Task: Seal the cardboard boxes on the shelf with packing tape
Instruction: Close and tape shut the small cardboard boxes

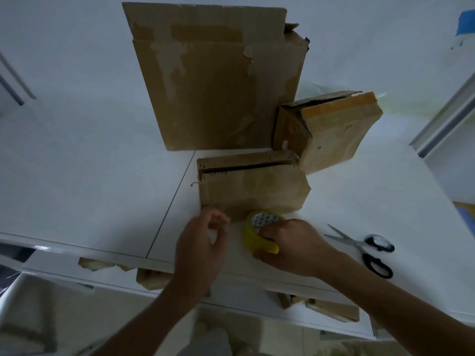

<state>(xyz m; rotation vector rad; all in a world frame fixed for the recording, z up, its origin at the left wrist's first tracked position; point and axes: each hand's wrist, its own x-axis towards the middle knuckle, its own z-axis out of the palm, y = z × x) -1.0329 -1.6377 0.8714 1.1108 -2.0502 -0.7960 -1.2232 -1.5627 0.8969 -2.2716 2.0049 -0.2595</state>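
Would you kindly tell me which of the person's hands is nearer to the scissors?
The right hand. It grips the tape roll just to the left of the scissors; the left hand is farther left, on the other side of the roll.

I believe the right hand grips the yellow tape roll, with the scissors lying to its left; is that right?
Not quite: the head view shows the scissors lying to the right of the right hand, which does grip the yellow tape roll.

Left hand point(203, 242) fingertips pinched together, right hand point(290, 246) curled, palm down
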